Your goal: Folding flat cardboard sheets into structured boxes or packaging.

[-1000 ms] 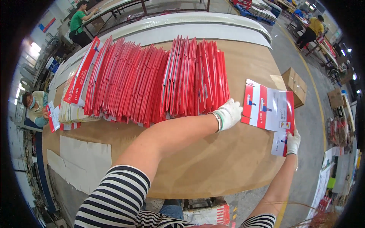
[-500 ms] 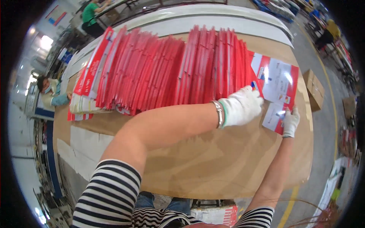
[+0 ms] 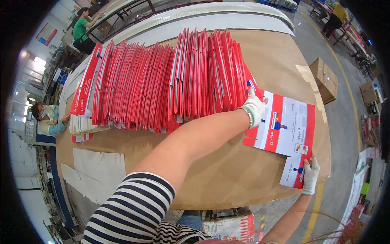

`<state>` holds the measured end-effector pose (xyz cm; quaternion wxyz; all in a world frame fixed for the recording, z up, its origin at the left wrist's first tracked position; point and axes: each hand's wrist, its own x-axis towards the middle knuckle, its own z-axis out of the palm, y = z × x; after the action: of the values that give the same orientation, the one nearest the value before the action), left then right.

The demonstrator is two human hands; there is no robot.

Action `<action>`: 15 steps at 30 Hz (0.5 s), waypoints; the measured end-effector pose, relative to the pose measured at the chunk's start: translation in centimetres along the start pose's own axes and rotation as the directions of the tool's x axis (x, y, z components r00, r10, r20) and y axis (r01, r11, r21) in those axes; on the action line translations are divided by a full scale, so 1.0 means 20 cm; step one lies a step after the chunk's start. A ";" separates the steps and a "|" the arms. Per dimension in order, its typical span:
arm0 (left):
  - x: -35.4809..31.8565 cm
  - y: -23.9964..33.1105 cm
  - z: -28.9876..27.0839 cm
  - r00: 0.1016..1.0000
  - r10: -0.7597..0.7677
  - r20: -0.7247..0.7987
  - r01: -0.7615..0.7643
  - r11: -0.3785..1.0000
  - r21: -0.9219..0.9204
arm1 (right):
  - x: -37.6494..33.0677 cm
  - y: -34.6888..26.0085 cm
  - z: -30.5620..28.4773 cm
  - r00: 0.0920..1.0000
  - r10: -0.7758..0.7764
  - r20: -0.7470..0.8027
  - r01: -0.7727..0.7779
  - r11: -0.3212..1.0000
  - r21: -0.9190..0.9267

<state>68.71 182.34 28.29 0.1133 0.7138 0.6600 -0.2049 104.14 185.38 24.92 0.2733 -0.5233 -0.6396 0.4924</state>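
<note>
A flat red-and-white printed carton blank (image 3: 290,120) lies at a slant at the right of the table, with a small flap at its lower right. My right hand (image 3: 311,177), in a white glove, is closed on the blank's right edge beside that flap. At its upper left corner is my gloved left hand (image 3: 254,107), with fingers partly bent over the edge; the blank hides some of the grip. Just left of this hand ends a long row of folded red cartons (image 3: 203,77), packed closely and leaning on one another.
Brown paper (image 3: 195,162) covers the table, with pale torn sheets (image 3: 99,171) at its left. A wrapped bundle (image 3: 87,124) sits by the row's left end. A cardboard box (image 3: 323,81) stands beyond the right edge. One person (image 3: 50,118) is at the left, others farther back.
The carton blank has come toward me and away from the row, spreading out into fuller view. My right hand has moved nearer with it; my left hand has shifted slightly left in the picture.
</note>
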 end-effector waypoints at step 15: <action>0.15 -0.02 -0.02 0.998 -0.015 0.058 0.014 1.000 0.022 | 0.05 0.28 -0.06 0.995 0.057 -0.077 -0.044 0.985 0.165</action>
<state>68.59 185.31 27.33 0.1233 0.7038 0.6594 -0.2336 107.23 186.53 20.03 0.3283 -0.5350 -0.5720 0.5280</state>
